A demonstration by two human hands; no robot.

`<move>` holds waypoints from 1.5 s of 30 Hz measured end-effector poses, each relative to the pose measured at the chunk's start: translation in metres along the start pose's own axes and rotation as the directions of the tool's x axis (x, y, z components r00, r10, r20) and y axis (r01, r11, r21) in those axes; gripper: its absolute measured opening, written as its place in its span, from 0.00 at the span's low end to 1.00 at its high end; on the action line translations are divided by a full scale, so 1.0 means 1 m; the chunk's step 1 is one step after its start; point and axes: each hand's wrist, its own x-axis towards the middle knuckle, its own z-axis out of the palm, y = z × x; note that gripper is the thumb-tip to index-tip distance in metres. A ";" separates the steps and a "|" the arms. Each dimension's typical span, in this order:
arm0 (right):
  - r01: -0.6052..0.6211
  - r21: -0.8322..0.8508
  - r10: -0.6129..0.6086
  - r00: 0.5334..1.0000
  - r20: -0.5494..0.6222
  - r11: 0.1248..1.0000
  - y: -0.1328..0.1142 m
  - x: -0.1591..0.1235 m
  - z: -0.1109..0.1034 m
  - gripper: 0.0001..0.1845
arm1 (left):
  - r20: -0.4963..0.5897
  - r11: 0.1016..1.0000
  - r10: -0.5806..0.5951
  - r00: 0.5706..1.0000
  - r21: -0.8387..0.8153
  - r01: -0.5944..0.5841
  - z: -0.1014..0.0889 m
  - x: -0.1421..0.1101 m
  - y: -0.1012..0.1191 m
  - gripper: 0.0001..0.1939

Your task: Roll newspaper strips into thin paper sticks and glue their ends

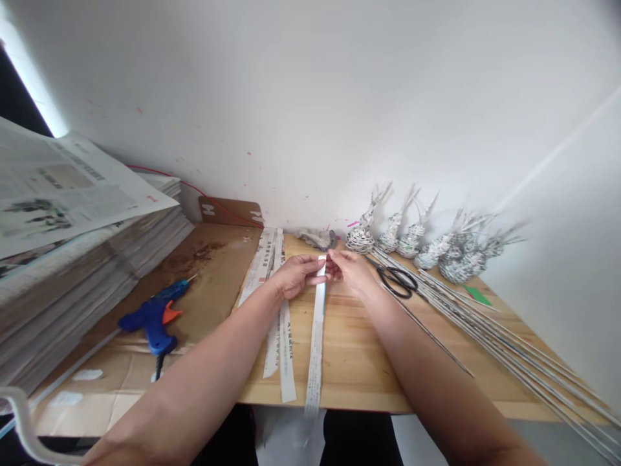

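A long newspaper strip (315,349) hangs down from my two hands, its lower end past the table's front edge. My left hand (301,275) pinches its top end between thumb and fingers. Close beside it, my right hand (347,266) has its fingers closed at the strip's top right edge. More cut newspaper strips (286,356) lie on the wooden table just left of the held one, partly under my left forearm. Black-handled scissors (398,279) rest to the right of my right hand.
A blue glue gun (152,320) lies on cardboard (213,259) at the left, beside a tall newspaper stack (107,259). Several woven paper shapes (359,238) stand along the wall. Thin rolled paper sticks (485,327) stretch across the right side, near a green piece (478,296).
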 end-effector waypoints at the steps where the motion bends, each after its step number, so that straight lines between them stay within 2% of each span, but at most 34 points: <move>1: 0.010 0.013 -0.011 1.000 0.021 1.000 0.003 -0.002 -0.001 0.17 | -0.008 1.000 0.005 1.000 0.016 -0.005 0.000 0.000 -0.001 0.07; 5: 0.035 0.050 -0.040 0.994 0.105 0.998 0.009 -0.008 -0.009 0.18 | -0.035 0.996 0.033 0.999 0.084 -0.030 0.005 -0.001 -0.003 0.12; 9: 0.092 0.001 -0.091 0.982 0.164 0.996 0.009 -0.007 -0.010 0.19 | -0.024 0.990 0.053 0.998 0.134 -0.049 0.006 -0.003 -0.004 0.14; 15: 0.115 -0.084 -0.104 0.987 0.123 0.990 0.008 -0.008 -0.007 0.20 | -0.049 0.958 0.115 0.992 0.270 -0.098 0.004 -0.002 -0.005 0.18; 27: 0.158 -0.064 -0.152 0.983 0.101 0.985 0.014 -0.004 -0.010 0.17 | -0.082 0.920 0.188 0.979 0.363 -0.146 0.005 -0.002 -0.007 0.19; 31: 0.131 -0.048 -0.126 0.988 0.092 0.990 0.013 -0.004 -0.010 0.16 | -0.084 0.917 0.193 0.978 0.370 -0.149 0.004 -0.002 -0.007 0.19; 34: 0.125 -0.016 -0.123 0.989 0.076 0.992 0.012 -0.004 -0.010 0.15 | -0.078 0.923 0.175 0.982 0.359 -0.136 0.005 -0.002 -0.006 0.20; 37: 0.106 0.080 -0.113 0.989 0.093 0.991 0.010 -0.004 -0.012 0.14 | -0.057 0.955 0.079 0.995 0.292 -0.059 0.005 -0.002 -0.004 0.23; 41: 0.031 0.253 -0.089 0.971 0.221 0.967 0.005 -0.006 -0.015 0.11 | 0.060 0.989 -0.071 0.996 0.136 0.063 0.003 -0.002 -0.001 0.22; 43: -0.011 0.307 -0.078 0.958 0.276 0.952 0.003 -0.008 -0.015 0.10 | 0.134 0.991 -0.088 0.987 0.109 0.074 0.002 -0.003 -0.001 0.20; 45: -0.036 0.336 -0.072 0.950 0.304 0.941 0.002 -0.009 -0.014 0.10 | 0.159 0.991 -0.086 0.984 0.115 0.068 0.002 -0.004 -0.002 0.18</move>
